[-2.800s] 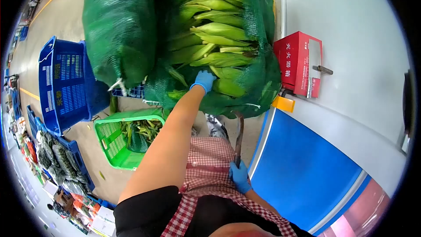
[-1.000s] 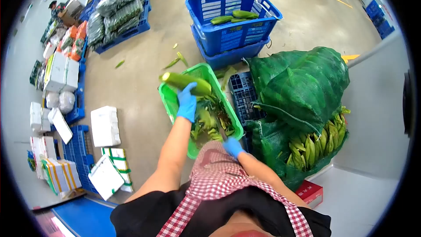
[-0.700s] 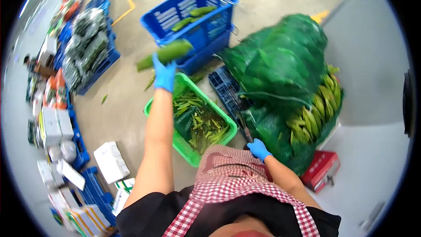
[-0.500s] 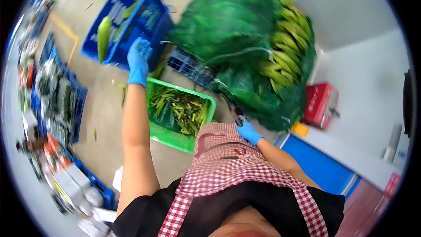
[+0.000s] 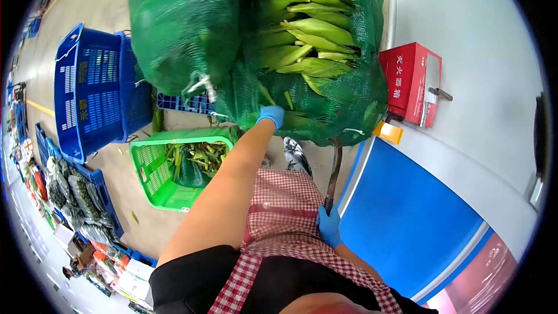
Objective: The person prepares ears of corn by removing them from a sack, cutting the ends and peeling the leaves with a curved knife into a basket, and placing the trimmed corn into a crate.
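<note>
"Two gloved hands in view. What do you have in each?"

"Your left hand [image 5: 271, 116] reaches out to the open green mesh sack [image 5: 232, 96], at its near side. Your fingertips are hidden there, so whether they are spread or pinching cannot be told. Your right hand [image 5: 329, 225] is closed round the lower end of a long, dark, slightly curved tool [image 5: 335, 174]."

"How does your tool lie?"

"Its far end points away from you, toward the sack's near edge. Contact between the two: cannot tell."

"And the corn ears [image 5: 317, 29], relative to your hands?"

"Still in green husk, side by side in a column within the sack's opening, beyond your left hand. Left of them, a bulging mesh bag [image 5: 183, 29] with white ties at its near end; part of a blue lattice pallet [image 5: 186, 103] shows beneath it."

"Nearer your left arm?"

"A green crate [image 5: 152, 168] on the floor, with husk trimmings [image 5: 203, 157] inside. Beyond it, a tall blue basket [image 5: 99, 99]."

"Right side?"

"A red box [image 5: 407, 84] just beside the sack, a blue panel [image 5: 407, 203] to the right of your right hand. Your checked apron [image 5: 282, 203] hangs below, one patterned shoe [image 5: 296, 154] showing past its hem."
</note>
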The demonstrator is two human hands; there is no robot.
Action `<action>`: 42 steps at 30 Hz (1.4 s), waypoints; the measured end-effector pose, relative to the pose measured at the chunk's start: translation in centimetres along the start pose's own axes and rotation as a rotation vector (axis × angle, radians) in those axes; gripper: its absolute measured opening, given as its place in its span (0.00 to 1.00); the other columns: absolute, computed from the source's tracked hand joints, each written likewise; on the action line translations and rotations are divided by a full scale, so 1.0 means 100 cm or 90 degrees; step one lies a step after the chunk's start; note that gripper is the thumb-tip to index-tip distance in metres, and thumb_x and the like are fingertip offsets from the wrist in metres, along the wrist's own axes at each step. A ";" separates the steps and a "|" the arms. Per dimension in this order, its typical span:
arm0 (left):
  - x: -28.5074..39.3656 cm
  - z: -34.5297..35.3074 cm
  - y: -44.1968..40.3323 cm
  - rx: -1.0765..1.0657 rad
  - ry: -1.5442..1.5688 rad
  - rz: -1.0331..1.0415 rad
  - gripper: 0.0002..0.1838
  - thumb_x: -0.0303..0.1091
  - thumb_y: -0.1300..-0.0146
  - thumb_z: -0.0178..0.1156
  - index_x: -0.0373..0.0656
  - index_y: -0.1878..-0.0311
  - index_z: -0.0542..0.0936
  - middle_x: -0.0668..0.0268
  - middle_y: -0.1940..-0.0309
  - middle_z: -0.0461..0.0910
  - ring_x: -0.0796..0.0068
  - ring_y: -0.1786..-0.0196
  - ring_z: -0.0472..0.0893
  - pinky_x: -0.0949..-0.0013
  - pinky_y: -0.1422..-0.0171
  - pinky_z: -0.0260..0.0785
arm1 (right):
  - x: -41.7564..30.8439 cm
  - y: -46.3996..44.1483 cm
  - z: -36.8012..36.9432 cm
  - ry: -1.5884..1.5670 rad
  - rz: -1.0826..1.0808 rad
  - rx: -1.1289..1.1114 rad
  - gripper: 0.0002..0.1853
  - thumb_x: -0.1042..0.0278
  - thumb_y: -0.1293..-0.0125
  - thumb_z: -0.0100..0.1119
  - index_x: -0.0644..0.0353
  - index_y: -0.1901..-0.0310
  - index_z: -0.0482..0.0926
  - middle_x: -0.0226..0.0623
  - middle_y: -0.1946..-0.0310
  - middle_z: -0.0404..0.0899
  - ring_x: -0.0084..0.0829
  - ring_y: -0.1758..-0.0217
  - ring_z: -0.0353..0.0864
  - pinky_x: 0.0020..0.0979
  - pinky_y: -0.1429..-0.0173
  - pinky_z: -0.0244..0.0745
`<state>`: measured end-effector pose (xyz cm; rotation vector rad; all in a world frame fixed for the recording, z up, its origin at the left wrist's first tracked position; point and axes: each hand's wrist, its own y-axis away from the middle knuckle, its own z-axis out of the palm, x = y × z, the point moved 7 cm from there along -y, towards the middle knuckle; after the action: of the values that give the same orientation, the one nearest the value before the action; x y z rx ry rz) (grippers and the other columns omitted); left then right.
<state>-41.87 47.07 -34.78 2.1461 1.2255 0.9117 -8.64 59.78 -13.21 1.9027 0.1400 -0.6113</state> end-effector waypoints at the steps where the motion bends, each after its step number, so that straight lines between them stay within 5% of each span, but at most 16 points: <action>1: -0.002 0.020 -0.002 -0.091 -0.092 -0.043 0.15 0.32 0.42 0.51 0.46 0.53 0.81 0.59 0.54 0.80 0.60 0.53 0.80 0.60 0.52 0.73 | 0.008 -0.004 -0.007 0.000 -0.002 -0.001 0.08 0.68 0.34 0.52 0.60 0.67 0.66 0.31 0.82 0.68 0.22 0.81 0.68 0.28 0.77 0.63; 5: 0.000 0.036 -0.005 0.109 -0.217 -0.018 0.11 0.32 0.42 0.50 0.48 0.59 0.80 0.62 0.56 0.76 0.60 0.55 0.78 0.62 0.58 0.73 | 0.036 -0.015 -0.021 0.031 -0.001 -0.001 0.06 0.69 0.33 0.51 0.59 0.65 0.67 0.30 0.82 0.67 0.22 0.82 0.66 0.28 0.78 0.63; 8: 0.008 0.009 0.013 0.230 -0.195 0.090 0.14 0.29 0.43 0.52 0.49 0.52 0.74 0.59 0.58 0.76 0.57 0.57 0.78 0.62 0.59 0.72 | 0.027 -0.006 -0.020 -0.016 0.029 0.004 0.05 0.69 0.33 0.51 0.59 0.65 0.67 0.30 0.82 0.66 0.21 0.82 0.66 0.28 0.79 0.63; 9: 0.011 -0.010 0.021 0.273 -0.197 0.118 0.17 0.27 0.44 0.52 0.49 0.49 0.73 0.57 0.57 0.77 0.55 0.56 0.79 0.61 0.59 0.72 | 0.026 -0.006 -0.020 -0.013 0.015 -0.004 0.05 0.69 0.33 0.51 0.59 0.65 0.67 0.30 0.82 0.66 0.21 0.83 0.66 0.28 0.79 0.63; 10: 0.011 -0.030 0.029 0.134 -0.106 0.092 0.20 0.30 0.47 0.56 0.49 0.49 0.71 0.56 0.58 0.77 0.54 0.56 0.78 0.57 0.56 0.70 | 0.025 -0.006 -0.019 -0.010 -0.002 -0.011 0.05 0.69 0.33 0.51 0.59 0.65 0.67 0.30 0.82 0.66 0.21 0.83 0.66 0.28 0.79 0.62; 13: 0.012 -0.104 0.069 0.177 -0.083 0.063 0.22 0.33 0.52 0.61 0.48 0.50 0.71 0.56 0.62 0.78 0.55 0.57 0.79 0.54 0.55 0.67 | 0.019 -0.004 -0.014 -0.043 -0.022 -0.009 0.06 0.69 0.33 0.52 0.60 0.65 0.67 0.31 0.82 0.67 0.22 0.83 0.66 0.28 0.80 0.64; 17: -0.009 -0.195 0.140 0.468 -0.023 0.042 0.25 0.35 0.58 0.67 0.46 0.55 0.71 0.57 0.65 0.77 0.55 0.58 0.77 0.54 0.56 0.66 | 0.001 0.009 -0.005 -0.100 -0.066 0.031 0.06 0.69 0.34 0.52 0.60 0.65 0.67 0.31 0.81 0.67 0.23 0.84 0.67 0.29 0.80 0.65; 22: -0.013 -0.242 0.217 0.736 0.471 0.040 0.40 0.33 0.72 0.76 0.41 0.50 0.69 0.52 0.62 0.76 0.49 0.57 0.75 0.57 0.53 0.70 | -0.019 0.026 0.008 -0.066 -0.138 0.029 0.07 0.68 0.35 0.52 0.60 0.64 0.67 0.29 0.81 0.66 0.20 0.83 0.67 0.26 0.79 0.64; 25: 0.002 -0.268 0.277 0.677 0.763 0.083 0.43 0.34 0.66 0.74 0.41 0.43 0.63 0.50 0.54 0.75 0.55 0.51 0.77 0.61 0.49 0.70 | -0.042 0.045 0.008 -0.082 -0.207 0.061 0.06 0.68 0.35 0.51 0.60 0.65 0.66 0.28 0.82 0.65 0.19 0.81 0.66 0.24 0.78 0.63; 27: 0.006 -0.276 0.339 0.706 0.847 0.260 0.50 0.30 0.64 0.69 0.41 0.34 0.57 0.55 0.45 0.73 0.65 0.44 0.74 0.66 0.40 0.66 | -0.074 0.063 0.016 -0.112 -0.271 0.069 0.06 0.69 0.34 0.50 0.59 0.66 0.67 0.27 0.82 0.65 0.18 0.81 0.66 0.24 0.78 0.62; 31: -0.047 -0.199 0.411 0.524 0.996 0.221 0.43 0.28 0.65 0.66 0.37 0.38 0.65 0.63 0.46 0.73 0.72 0.43 0.71 0.69 0.35 0.59 | -0.145 0.100 0.041 0.055 -0.446 0.059 0.08 0.68 0.34 0.52 0.65 0.61 0.71 0.33 0.78 0.72 0.24 0.79 0.72 0.30 0.75 0.67; 35: -0.112 -0.074 0.508 0.529 1.042 -0.003 0.39 0.26 0.63 0.64 0.37 0.40 0.68 0.63 0.50 0.75 0.73 0.48 0.73 0.71 0.40 0.64 | -0.228 0.168 0.130 0.397 -0.748 -0.052 0.15 0.64 0.37 0.57 0.67 0.56 0.72 0.36 0.76 0.77 0.32 0.74 0.77 0.34 0.68 0.71; 37: -0.127 -0.034 0.572 0.540 0.990 -0.115 0.37 0.26 0.64 0.64 0.37 0.42 0.69 0.63 0.52 0.76 0.73 0.50 0.74 0.71 0.42 0.65 | -0.247 0.210 0.183 0.356 -0.831 -0.133 0.13 0.66 0.38 0.59 0.65 0.58 0.73 0.38 0.76 0.77 0.29 0.75 0.77 0.31 0.69 0.70; 40: -0.139 0.025 0.638 0.580 1.031 -0.203 0.36 0.27 0.64 0.64 0.36 0.43 0.70 0.63 0.53 0.77 0.72 0.51 0.74 0.71 0.43 0.66 | -0.230 0.259 0.253 0.021 -0.838 -0.378 0.10 0.70 0.41 0.62 0.62 0.61 0.73 0.40 0.78 0.75 0.28 0.77 0.76 0.27 0.72 0.69; 42: -0.136 0.048 0.675 0.601 1.047 -0.245 0.37 0.26 0.64 0.64 0.36 0.43 0.70 0.62 0.54 0.77 0.72 0.52 0.74 0.70 0.44 0.67 | -0.186 0.260 0.307 0.313 -0.910 -0.390 0.11 0.66 0.39 0.57 0.62 0.58 0.72 0.46 0.73 0.78 0.41 0.72 0.79 0.35 0.68 0.72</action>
<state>-6.66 3.08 5.11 1.0777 3.1177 2.3338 -25.68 25.04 8.45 1.0563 1.8609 -0.8269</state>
